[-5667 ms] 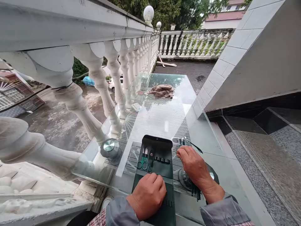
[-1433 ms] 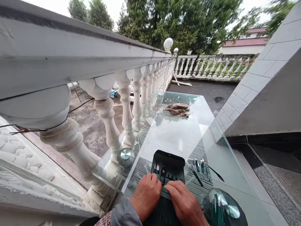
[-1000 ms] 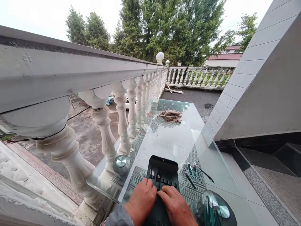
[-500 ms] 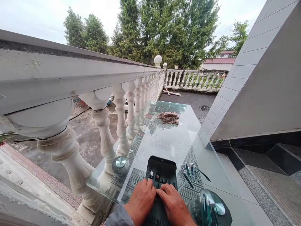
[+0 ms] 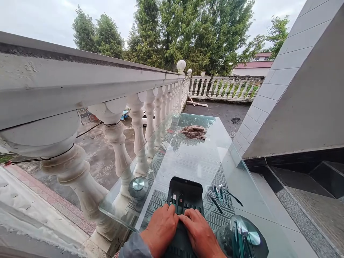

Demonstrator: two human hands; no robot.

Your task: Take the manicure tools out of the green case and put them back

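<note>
A dark green tool case (image 5: pixel 185 191) lies open on the glass table (image 5: pixel 193 161) near its front edge. Small tools sit in its loops. My left hand (image 5: pixel 160 229) rests on the case's lower left part, fingers curled and pressed down. Beside it, my right hand (image 5: pixel 200 233) presses on the case too, its fingertips meeting the left hand's at the row of loops. What the fingers pinch is hidden. Several loose metal tools (image 5: pixel 221 195) lie on the glass just right of the case.
A white stone balustrade (image 5: pixel 120 118) runs along the table's left side. A crumpled brown cloth (image 5: pixel 194 132) lies at the table's far end. Round metal table fittings sit at the near left (image 5: pixel 138 186) and near right (image 5: pixel 243 236). A tiled wall (image 5: pixel 290 89) rises on the right.
Since 5.7 s ago my right hand left the loose tools and joined the left hand on the case. The view tilted upward. In the last second the hands barely shifted.
</note>
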